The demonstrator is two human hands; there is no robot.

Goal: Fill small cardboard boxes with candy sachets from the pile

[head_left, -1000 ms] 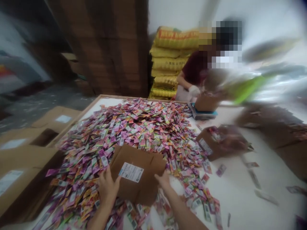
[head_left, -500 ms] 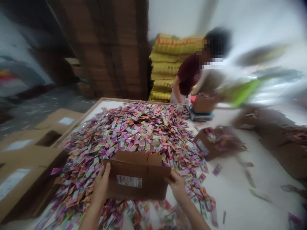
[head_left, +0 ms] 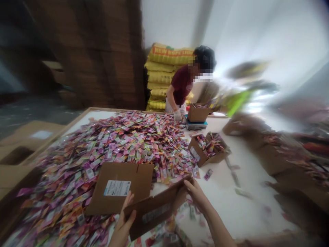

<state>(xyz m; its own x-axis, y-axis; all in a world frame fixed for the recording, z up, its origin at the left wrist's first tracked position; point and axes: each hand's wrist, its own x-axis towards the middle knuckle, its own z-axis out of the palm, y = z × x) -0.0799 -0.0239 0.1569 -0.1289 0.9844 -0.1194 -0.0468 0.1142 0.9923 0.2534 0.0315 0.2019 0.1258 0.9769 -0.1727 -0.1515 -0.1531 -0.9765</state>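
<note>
Two hands hold a small cardboard box [head_left: 154,211] at the near edge of the surface [head_left: 246,209]. The left hand [head_left: 124,223] grips its near left corner with fingers curled over the rim, and the right hand [head_left: 196,193] clasps the far right end. Half a second ago the box stood upright against the heap of colourful sachets [head_left: 123,140], label facing the camera; now it is tilted and pulled back off the heap. A flat labelled carton [head_left: 118,187] shows beside it, lying on the sachets. I judge the box is being turned for scooping or emptying. Across the surface, a co-worker's gloved hand [head_left: 177,116] rests by a box on a scale [head_left: 196,124], and another filled box [head_left: 208,149] sits nearby.
</note>
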